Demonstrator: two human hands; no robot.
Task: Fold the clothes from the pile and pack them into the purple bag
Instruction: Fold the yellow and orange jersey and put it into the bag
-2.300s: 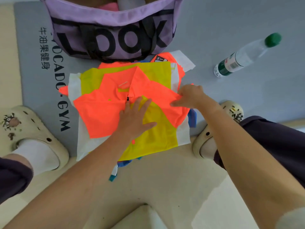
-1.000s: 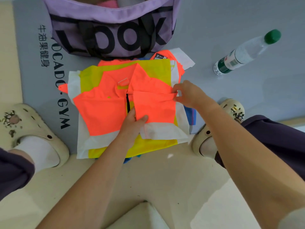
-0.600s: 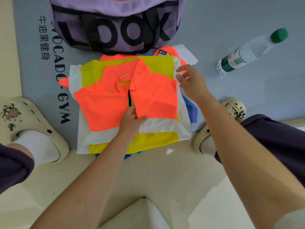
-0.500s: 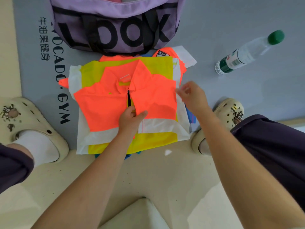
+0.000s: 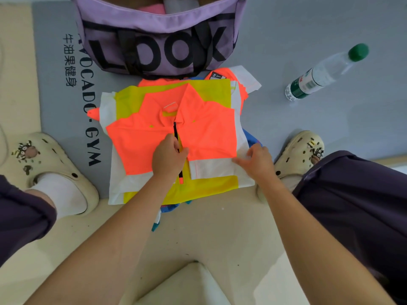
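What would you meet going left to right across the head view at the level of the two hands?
Left clog → left hand on the orange shirt → right hand at the shirt's right edge → right clog.

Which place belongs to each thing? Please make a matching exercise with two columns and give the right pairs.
Things:
1. clear plastic water bottle with green cap
2. purple fabric bag with black letters
3. orange, yellow and white shirt
4. cream foam clog with white sock

Places:
A. under both hands
B. far left
C. lying on its side, upper right
D. top, beyond the clothes

Pairs: 1-C, 2-D, 3-A, 4-B
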